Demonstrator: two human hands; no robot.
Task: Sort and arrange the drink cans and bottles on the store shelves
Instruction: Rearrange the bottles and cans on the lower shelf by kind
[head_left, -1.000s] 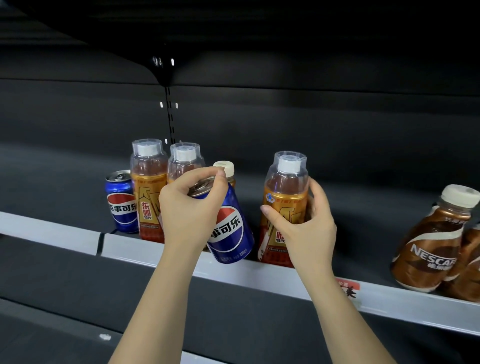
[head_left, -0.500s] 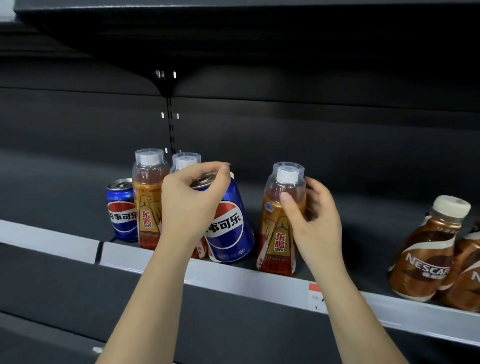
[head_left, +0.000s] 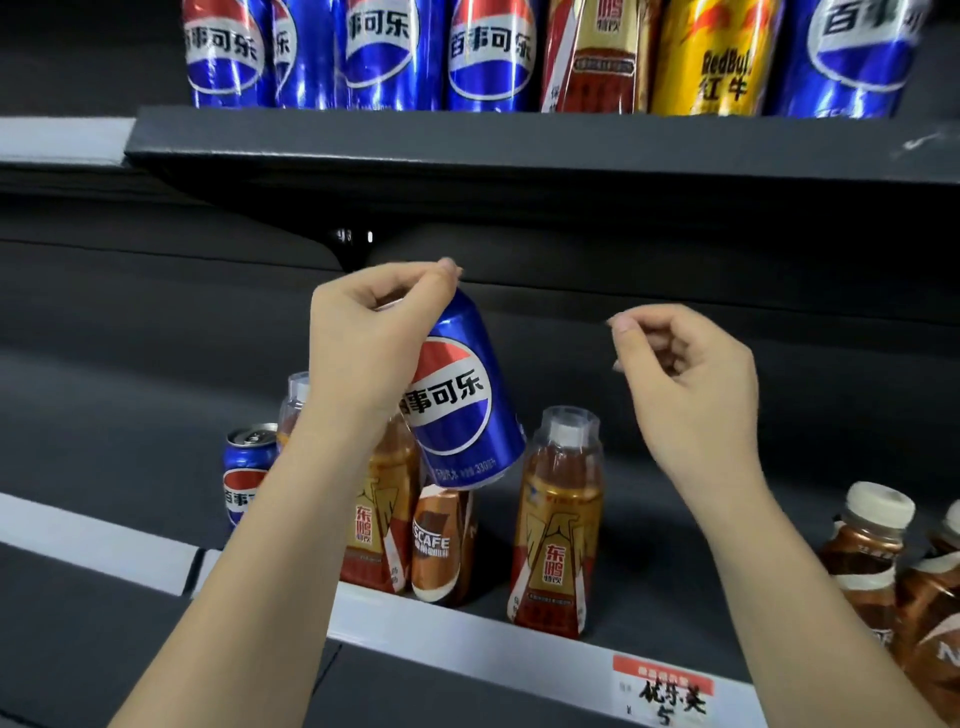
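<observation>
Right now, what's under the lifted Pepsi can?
The left hand holds the can tilted in the air. Directly below stands a Nescafe bottle on the lower shelf; the can covers its cap. The left forearm hides part of the neighbouring Dongpeng bottle.

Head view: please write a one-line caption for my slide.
Left hand holds a tilted blue Pepsi can above the lower shelf's bottles, right hand empty, under a row of blue Pepsi cans.
</observation>
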